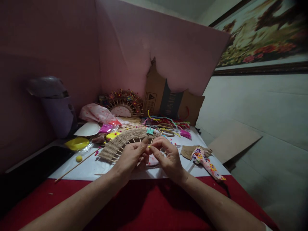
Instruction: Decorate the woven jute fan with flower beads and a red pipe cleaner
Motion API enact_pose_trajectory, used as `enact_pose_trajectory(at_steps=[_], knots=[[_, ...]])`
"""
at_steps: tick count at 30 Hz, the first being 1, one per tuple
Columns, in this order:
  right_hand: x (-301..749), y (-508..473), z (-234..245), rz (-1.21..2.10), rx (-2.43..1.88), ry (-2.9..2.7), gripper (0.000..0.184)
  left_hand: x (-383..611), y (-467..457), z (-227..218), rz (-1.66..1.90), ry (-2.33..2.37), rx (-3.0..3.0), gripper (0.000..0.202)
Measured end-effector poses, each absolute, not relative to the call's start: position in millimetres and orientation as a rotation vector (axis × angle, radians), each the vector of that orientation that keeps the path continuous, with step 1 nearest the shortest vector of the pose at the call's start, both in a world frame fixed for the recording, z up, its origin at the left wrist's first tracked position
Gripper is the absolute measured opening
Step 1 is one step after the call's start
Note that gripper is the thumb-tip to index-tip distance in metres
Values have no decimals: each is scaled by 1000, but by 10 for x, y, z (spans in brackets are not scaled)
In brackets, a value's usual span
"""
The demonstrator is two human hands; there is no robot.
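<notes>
A half-round woven fan of twine and thin wooden sticks [121, 142] lies on the white sheet [91, 166] in front of me. My left hand [131, 157] is closed, pinching one of the stick ends at the fan's inner edge. My right hand [167, 157] is closed too, its thumb and forefinger pinched on a tiny yellow bead [149, 146] right at that stick tip. The two hands touch each other over the fan's lower right part. A small teal star shape [150, 131] sits on the fan's top edge.
A finished decorated fan [124, 103] leans at the back beside torn cardboard [168, 99]. Colored pipe cleaners [166, 123], clay packets [77, 143], a loose skewer [74, 166] and a flower-patterned glue gun [207, 163] lie around. A purple lamp [56, 106] stands left. Red cloth [144, 205] covers the near table.
</notes>
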State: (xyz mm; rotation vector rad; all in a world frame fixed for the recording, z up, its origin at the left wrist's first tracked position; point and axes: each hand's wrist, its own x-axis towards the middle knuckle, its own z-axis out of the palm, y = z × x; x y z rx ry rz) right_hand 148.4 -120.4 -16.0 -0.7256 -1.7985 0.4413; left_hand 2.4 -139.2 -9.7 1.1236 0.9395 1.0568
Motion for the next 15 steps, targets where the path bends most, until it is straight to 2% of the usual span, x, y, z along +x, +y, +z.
enact_pose_trajectory(at_steps=[4, 7, 10, 15], knots=[[1767, -989, 130, 405, -995, -1666, 14, 38, -1365, -120, 1164, 1023, 1348, 27], [2075, -813, 223, 283, -1205, -1786, 13, 50, -1374, -141, 1186, 1107, 1594, 21], [2324, -702, 92, 136, -1304, -1849, 12, 47, -1399, -157, 1152, 1205, 1803, 23], [2457, -673, -165, 70, -1294, -1707, 16, 29, -1437, -166, 1074, 1397, 2120, 27]])
